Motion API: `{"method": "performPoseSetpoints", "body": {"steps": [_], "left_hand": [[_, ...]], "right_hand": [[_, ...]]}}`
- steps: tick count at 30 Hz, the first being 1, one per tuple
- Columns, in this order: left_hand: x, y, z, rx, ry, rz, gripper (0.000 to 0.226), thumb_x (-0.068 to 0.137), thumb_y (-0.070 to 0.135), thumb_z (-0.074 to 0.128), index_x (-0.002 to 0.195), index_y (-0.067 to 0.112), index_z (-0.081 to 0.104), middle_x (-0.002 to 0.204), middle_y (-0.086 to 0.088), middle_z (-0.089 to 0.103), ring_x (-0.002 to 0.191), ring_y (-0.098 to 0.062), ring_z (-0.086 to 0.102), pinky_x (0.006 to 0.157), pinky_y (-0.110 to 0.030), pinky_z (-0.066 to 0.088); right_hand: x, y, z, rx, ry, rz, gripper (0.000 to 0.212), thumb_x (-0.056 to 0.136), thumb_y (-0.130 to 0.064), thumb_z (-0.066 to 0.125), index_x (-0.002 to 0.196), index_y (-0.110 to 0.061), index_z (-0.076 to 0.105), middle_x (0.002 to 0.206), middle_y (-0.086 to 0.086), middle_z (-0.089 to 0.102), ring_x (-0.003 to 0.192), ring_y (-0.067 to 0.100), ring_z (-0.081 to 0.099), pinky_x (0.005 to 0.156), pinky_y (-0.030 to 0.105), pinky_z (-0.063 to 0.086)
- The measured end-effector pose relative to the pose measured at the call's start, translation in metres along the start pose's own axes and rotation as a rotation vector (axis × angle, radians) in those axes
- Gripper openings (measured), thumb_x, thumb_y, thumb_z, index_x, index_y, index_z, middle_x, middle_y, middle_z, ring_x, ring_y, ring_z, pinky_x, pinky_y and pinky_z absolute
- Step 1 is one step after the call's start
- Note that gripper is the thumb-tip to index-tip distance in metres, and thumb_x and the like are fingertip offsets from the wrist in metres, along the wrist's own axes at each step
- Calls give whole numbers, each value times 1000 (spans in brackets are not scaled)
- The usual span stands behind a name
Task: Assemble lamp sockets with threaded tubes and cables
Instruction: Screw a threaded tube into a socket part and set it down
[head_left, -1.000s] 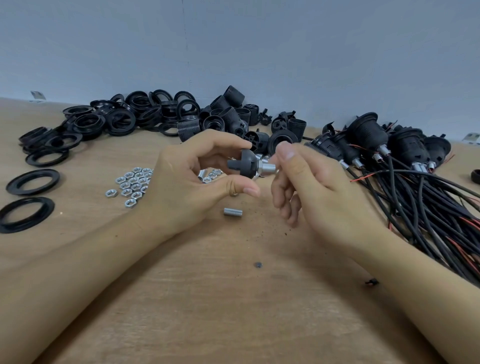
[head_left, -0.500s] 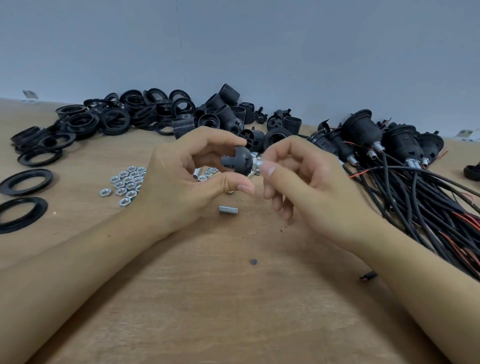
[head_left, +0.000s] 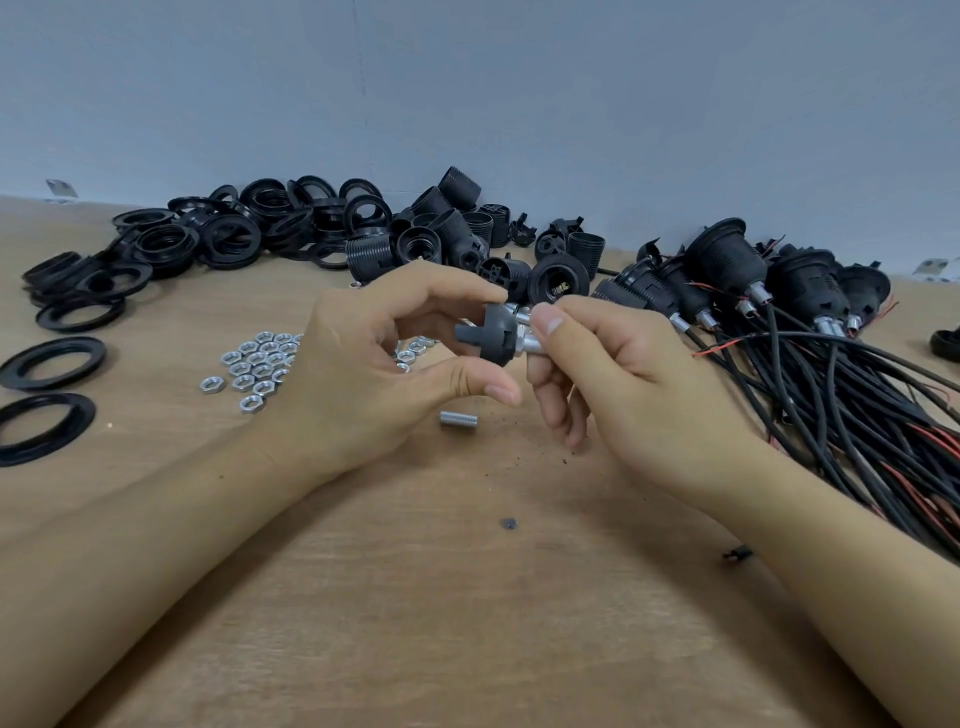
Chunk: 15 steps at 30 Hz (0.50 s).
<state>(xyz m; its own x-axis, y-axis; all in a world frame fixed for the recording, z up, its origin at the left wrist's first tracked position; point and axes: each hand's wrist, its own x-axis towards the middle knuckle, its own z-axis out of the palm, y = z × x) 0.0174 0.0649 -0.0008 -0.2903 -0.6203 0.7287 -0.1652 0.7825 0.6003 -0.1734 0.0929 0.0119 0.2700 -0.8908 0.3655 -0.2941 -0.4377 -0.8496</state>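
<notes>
My left hand (head_left: 374, 364) pinches a black socket cap (head_left: 493, 335) between index finger and thumb, above the table's middle. A silver threaded tube (head_left: 535, 343) sticks out of the cap's right side, and my right hand (head_left: 623, 384) pinches it with thumb and fingertips. A spare threaded tube (head_left: 458, 418) lies on the wooden table (head_left: 415, 597) just below both hands. Silver hex nuts (head_left: 254, 364) lie scattered left of my left hand.
Black rings (head_left: 52, 361) and threaded socket bodies (head_left: 447, 234) are heaped along the back and left. Assembled sockets with black and red cables (head_left: 831, 395) fill the right side. A small dark speck (head_left: 509, 523) and a black clip (head_left: 737, 553) lie near the front.
My right hand's fingers have shifted on the tube, as in a turning motion; the thumb tip now lies over it. My left hand keeps the cap in the same place.
</notes>
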Motion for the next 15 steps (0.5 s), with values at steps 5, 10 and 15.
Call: {"method": "performPoseSetpoints", "body": {"steps": [5, 10, 15], "left_hand": [[1, 0, -1, 5, 22, -4, 47, 68, 24, 88, 107, 20, 63, 97, 9, 70, 88, -3, 69, 79, -14, 52], [1, 1, -1, 2, 13, 13, 46, 69, 22, 87, 108, 19, 63, 96, 14, 69, 89, -1, 69, 77, -11, 52], [1, 0, -1, 12, 19, 10, 48, 68, 25, 89, 108, 17, 63, 97, 8, 70, 87, -6, 70, 79, -15, 53]], "right_hand": [[-1, -1, -1, 27, -7, -5, 26, 98, -33, 53, 83, -13, 58, 60, 8, 60, 50, 16, 56, 48, 27, 48], [-1, -1, -2, 42, -45, -12, 33, 97, -31, 49, 78, -5, 58, 57, 10, 59, 49, 17, 54, 48, 32, 48], [-1, 0, -1, 36, -27, 18, 28, 98, -36, 51, 84, -14, 59, 61, 6, 61, 50, 15, 56, 47, 28, 47]]}}
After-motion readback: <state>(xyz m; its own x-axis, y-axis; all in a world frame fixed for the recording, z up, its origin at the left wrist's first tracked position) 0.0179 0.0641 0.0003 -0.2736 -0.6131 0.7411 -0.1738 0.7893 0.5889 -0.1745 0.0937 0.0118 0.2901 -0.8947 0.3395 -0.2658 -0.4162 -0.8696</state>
